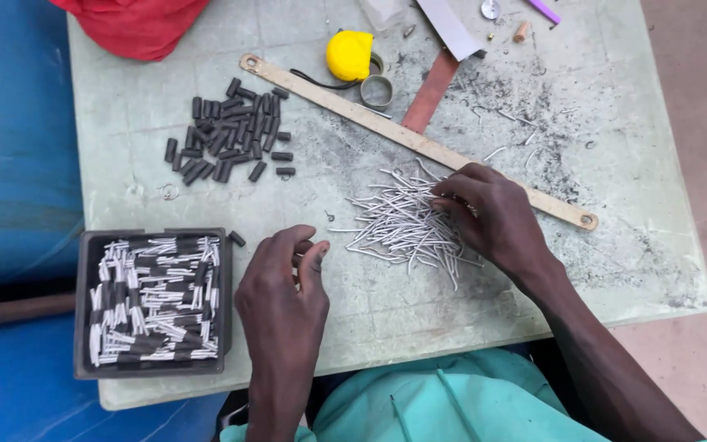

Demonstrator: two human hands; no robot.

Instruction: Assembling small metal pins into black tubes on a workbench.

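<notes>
My right hand [493, 214] rests on a loose pile of thin silvery wire pieces [398, 225] in the middle of a pale green table [468, 295], fingertips pinched among the wires. Whether it grips one I cannot tell. My left hand [284, 286] hovers just left of the pile with its fingers curled inward, and nothing shows in it. A heap of short dark tubes [231, 131] lies at the upper left. A dark square tray [83, 307] at the lower left holds several wires fitted with dark tubes.
A long tan flat bar [345, 106] lies diagonally across the table behind the pile. A yellow tape measure [349, 55], a metal ring [376, 90] and a brown strip [429, 94] sit near the far edge. Red cloth [132, 24] is at the far left corner. Blue surface [10, 147] lies left.
</notes>
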